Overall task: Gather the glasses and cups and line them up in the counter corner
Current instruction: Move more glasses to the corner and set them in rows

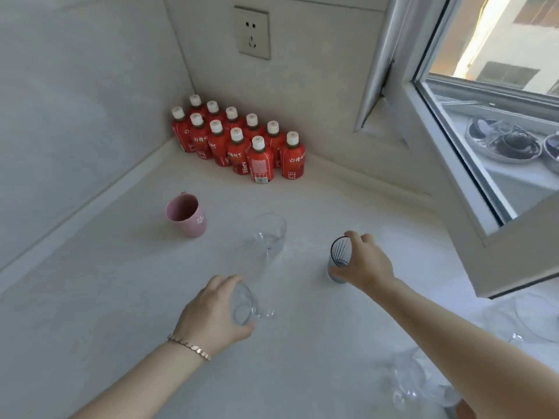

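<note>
Left hand (211,309), lower centre, is wrapped around a small clear glass (243,303); thumb below, fingers over the top side. That glass is tipped, mouth facing right and slightly toward the camera, long axis roughly horizontal in frame.

Right hand (364,261), centre right, grips a blue-tinted ribbed glass (340,258) by its right side, thumb at the base, fingers at the rim. The glass looks upright, with its mouth facing up and left toward the camera. Can't tell if its base sits on the white counter (121,297) or is just off it.

Between the hands, centre frame: a tall clear glass (267,240), upright, ungripped, just above the left hand's glass.

Pink cup (187,218), centre left, stands near the left wall's backsplash edge, mouth up, apart from the rest.

Counter corner in the upper centre is taken by a block of red bottles (239,140) with white caps, two rows along the back wall. Open counter lies between the bottles and the glasses, and wide open surface fills the lower left.

Right side is tight: an open window frame (453,164) overhangs the counter edge just beyond the right hand. More clear glassware (423,379) in the lower right, blurred, under the right forearm.
</note>
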Available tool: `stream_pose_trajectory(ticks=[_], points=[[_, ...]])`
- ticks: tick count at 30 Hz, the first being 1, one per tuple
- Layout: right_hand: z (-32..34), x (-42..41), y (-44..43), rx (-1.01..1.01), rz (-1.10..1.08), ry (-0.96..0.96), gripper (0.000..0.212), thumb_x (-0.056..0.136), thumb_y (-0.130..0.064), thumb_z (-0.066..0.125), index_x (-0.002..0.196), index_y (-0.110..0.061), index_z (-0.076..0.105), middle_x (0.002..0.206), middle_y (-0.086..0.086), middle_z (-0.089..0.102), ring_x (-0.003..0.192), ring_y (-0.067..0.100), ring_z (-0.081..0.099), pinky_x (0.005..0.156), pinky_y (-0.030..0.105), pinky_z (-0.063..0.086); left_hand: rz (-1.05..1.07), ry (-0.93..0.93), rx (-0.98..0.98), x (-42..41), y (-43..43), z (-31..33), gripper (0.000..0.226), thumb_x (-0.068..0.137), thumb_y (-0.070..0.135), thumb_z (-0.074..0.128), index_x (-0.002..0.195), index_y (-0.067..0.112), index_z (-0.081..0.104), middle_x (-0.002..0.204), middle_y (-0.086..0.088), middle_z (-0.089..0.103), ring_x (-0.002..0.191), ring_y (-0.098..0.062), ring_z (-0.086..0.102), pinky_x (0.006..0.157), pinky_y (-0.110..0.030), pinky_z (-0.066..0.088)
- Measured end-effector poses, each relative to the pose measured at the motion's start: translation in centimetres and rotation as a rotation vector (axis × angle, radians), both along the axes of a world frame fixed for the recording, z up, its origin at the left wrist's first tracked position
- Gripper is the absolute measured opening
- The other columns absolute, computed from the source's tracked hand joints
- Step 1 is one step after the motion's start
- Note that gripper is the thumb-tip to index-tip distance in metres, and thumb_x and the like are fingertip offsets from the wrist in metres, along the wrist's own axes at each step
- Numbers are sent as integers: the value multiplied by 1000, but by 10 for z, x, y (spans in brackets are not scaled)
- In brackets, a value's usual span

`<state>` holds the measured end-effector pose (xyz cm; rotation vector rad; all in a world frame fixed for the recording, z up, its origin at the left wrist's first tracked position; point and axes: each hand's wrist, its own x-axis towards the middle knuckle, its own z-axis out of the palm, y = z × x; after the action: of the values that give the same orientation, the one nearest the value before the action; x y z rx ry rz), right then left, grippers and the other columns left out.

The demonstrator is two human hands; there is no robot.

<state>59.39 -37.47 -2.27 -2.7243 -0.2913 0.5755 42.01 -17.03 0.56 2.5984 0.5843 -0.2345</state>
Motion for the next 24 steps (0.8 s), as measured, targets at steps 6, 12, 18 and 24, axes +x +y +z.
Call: stream_pose_trajectory(ticks=[6, 12, 18, 24], points=[[34, -55, -2, 18, 384, -39, 84, 72, -45, 70, 143, -27, 28, 135, 3, 43, 118, 27, 52, 90, 32, 46, 281, 1, 8, -84, -29, 21, 100, 37, 69, 45, 130, 30, 46, 128, 7, 47, 112, -14, 60, 89, -24, 48], [74, -146, 35, 115, 750, -39, 85, 72, -47, 70, 143, -32, 26, 136, -1, 41, 121, 24, 49, 94, 31, 45, 561, -7, -21, -197, -48, 39, 85, 49, 52, 72, 129, 34, 47, 113, 2, 45, 114, -17, 55, 91, -20, 43], [84, -276, 87, 147, 1064, 28, 85, 73, -47, 69, 144, -33, 25, 136, -2, 40, 122, 22, 49, 96, 30, 45, 812, -30, 9, -339, -57, 53, 73, 61, 39, 77, 127, 34, 47, 105, 0, 44, 116, -21, 48, 91, -20, 40], [85, -431, 132, 141, 1311, 30, 84, 72, -47, 69, 143, -33, 27, 135, -3, 42, 117, 20, 53, 92, 28, 46, 1036, -37, 53, -506, -68, 59, 74, 60, 43, 77, 127, 38, 45, 107, 5, 44, 110, -18, 50, 88, -20, 41]])
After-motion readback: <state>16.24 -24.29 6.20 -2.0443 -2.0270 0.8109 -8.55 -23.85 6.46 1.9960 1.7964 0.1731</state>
